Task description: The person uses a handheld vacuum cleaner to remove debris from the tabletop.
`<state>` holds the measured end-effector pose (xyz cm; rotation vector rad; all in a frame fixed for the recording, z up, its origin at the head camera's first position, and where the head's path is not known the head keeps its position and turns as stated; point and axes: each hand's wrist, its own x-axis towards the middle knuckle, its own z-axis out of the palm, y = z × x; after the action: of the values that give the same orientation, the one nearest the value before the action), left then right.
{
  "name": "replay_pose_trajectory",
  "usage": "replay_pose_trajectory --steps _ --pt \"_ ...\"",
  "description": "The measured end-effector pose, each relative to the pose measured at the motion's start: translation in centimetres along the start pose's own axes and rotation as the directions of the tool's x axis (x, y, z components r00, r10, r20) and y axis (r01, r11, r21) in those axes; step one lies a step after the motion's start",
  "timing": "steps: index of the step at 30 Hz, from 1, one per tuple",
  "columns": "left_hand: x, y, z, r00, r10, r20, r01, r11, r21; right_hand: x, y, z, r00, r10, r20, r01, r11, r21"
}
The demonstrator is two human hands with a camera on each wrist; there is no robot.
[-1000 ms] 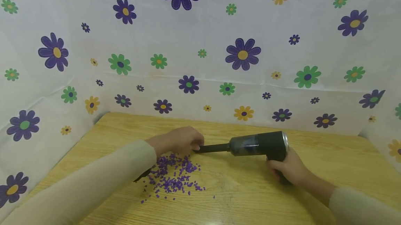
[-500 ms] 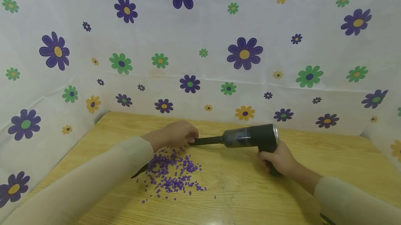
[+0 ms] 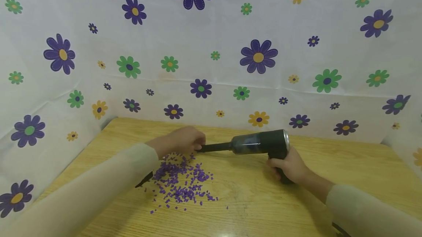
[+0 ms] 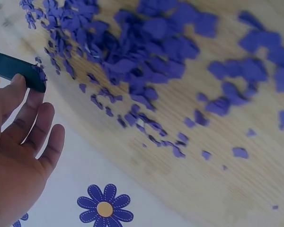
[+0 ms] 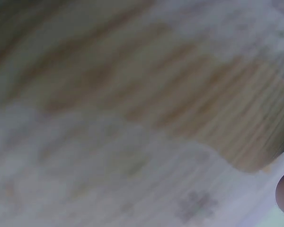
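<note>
One pistol-shaped black handheld vacuum with a translucent cylindrical chamber (image 3: 263, 142), over the yellow-brown wood-grain counter (image 3: 257, 207). My right grip (image 3: 291, 165) is wrapped round its handle (image 3: 277, 154). My left grip (image 3: 186, 140) pinches the slim black nozzle (image 3: 215, 147) at its end, other fingers loose. Small flat purple scraps (image 3: 184, 193) scattered near that end. White flower-print cloth (image 3: 214, 72) behind.
</note>
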<state>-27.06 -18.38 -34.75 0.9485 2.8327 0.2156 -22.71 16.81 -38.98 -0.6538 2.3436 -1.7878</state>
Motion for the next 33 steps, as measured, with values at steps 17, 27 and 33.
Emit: replay_pose_trajectory --steps 17,27,33 --pt "-3.8 -1.0 0.4 0.999 0.000 0.034 0.003 0.997 -0.079 0.7 -0.2 1.7 0.995 -0.038 0.093 0.036 0.999 0.022" --pt "-4.5 -0.9 0.3 0.999 0.006 0.046 0.005 0.974 -0.226 0.6 0.0 2.0 0.996 -0.050 0.080 0.046 0.998 0.050" --pt "-4.5 -1.3 0.1 0.997 0.028 0.068 -0.015 0.981 -0.194 0.6 0.0 1.9 0.995 -0.049 0.087 0.045 0.998 0.054"
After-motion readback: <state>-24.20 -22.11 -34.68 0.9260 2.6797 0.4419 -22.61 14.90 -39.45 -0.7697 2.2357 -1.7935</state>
